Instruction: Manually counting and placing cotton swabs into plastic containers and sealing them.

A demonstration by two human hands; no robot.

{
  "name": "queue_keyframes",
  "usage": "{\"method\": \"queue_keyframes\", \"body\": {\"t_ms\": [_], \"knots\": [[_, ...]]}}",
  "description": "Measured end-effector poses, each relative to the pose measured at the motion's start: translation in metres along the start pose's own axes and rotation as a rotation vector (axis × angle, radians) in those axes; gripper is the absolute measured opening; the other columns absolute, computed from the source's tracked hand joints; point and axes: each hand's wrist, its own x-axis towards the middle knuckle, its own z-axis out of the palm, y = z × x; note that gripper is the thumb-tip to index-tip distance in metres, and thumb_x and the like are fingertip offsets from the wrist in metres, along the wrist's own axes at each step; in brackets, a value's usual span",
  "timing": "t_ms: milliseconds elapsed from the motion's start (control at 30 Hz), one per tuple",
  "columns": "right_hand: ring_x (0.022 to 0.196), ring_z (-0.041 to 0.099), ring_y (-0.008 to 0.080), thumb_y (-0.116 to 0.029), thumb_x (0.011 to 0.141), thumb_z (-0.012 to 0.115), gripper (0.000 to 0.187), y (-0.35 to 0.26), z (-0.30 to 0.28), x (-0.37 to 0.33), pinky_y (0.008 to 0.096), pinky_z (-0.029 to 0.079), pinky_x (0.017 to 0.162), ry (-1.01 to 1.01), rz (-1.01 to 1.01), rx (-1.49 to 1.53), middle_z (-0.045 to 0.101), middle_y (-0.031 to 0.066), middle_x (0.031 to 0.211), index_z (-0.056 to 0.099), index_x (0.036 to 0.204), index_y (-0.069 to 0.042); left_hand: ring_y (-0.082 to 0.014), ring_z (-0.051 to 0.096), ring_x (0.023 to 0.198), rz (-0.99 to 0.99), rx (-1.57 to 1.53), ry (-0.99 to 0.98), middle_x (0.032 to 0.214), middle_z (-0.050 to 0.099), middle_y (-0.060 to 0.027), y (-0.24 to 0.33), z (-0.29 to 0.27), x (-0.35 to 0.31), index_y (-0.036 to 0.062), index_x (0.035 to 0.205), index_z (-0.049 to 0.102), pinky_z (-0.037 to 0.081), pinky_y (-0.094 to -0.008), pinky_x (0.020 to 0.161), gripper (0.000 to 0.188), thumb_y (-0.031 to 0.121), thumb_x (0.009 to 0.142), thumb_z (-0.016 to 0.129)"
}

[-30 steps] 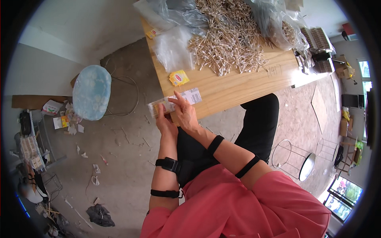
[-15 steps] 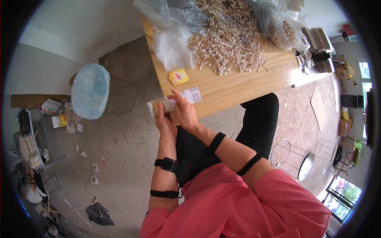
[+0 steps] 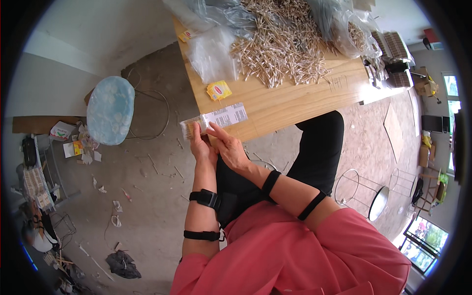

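Note:
At the near left corner of the wooden table, my left hand grips a clear plastic pack of cotton swabs, its thumb along one side. My right hand has its fingers closed at the right end of that pack; the fingertips partly hide the plastic there. A white printed label strip lies just beyond my right fingers, against the pack's end. Whether the strip is joined to the pack I cannot tell. Farther back sits a small stack of yellow cards.
A large heap of loose cotton swabs covers the back of the table. Clear plastic bags lie left of it, and a swab-filled bag stands right. A stool with a pale blue cover is at the left.
My right hand has drawn back a little toward me, its fingers lower and more folded. More of the label strip shows. My left hand keeps its hold on the pack.

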Motion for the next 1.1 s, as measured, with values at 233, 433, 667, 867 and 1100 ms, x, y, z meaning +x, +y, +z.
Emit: {"method": "queue_keyframes", "body": {"t_ms": [233,433,667,867,1100], "knots": [[0.114,0.063,0.0332,-0.008,0.096,0.046,0.048,0.001,0.006,0.014,0.0375,0.048,0.098,0.071,-0.123,-0.137,0.062,0.0189,0.129,0.043,0.144,-0.004,-0.0217,0.063,0.104,0.042,0.019,0.01,0.115,0.063,-0.0101,-0.003,0.013,-0.01,0.0014,0.124,0.055,0.054,-0.0355,0.084,0.041,0.035,0.1,0.057],[0.114,0.059,0.0431,-0.006,0.094,0.044,0.055,0.01,0.013,0.016,0.0429,0.046,0.099,0.023,-0.206,-0.253,0.061,0.0244,0.126,0.036,0.148,-0.007,-0.0227,0.063,0.102,0.015,0.036,-0.061,0.114,0.063,-0.0111,0.004,0.009,-0.011,0.0,0.125,0.054,0.055,-0.0362,0.083,0.043,0.035,0.101,0.055],[0.123,0.053,0.0414,-0.009,0.094,0.046,0.062,-0.01,0.004,0.019,0.0423,0.043,0.104,-0.185,-0.019,-0.36,0.052,0.0274,0.136,0.026,0.153,-0.007,-0.023,0.061,0.109,-0.013,0.068,-0.05,0.121,0.062,-0.0128,0.002,0.003,-0.006,-0.0003,0.126,0.055,0.051,-0.0352,0.092,0.047,0.039,0.101,0.052],[0.133,0.046,0.0393,-0.003,0.095,0.043,0.065,0.01,0.009,0.016,0.0398,0.04,0.108,-0.08,-0.248,-0.269,0.044,0.0246,0.146,0.017,0.154,-0.004,-0.0241,0.056,0.118,0.291,0.115,0.061,0.127,0.057,-0.0141,0.011,-0.008,-0.016,0.0029,0.139,0.045,0.048,-0.038,0.099,0.057,0.046,0.102,0.047],[0.126,0.05,0.0419,-0.002,0.094,0.043,0.065,0.014,0.009,0.019,0.042,0.044,0.102,-0.089,-0.242,-0.309,0.044,0.0278,0.144,0.017,0.154,-0.003,-0.021,0.048,0.129,0.474,0.619,-0.17,0.147,0.045,-0.0118,0.044,-0.007,-0.02,0.0056,0.151,0.031,0.043,-0.0356,0.103,0.06,0.046,0.107,0.031]]}}
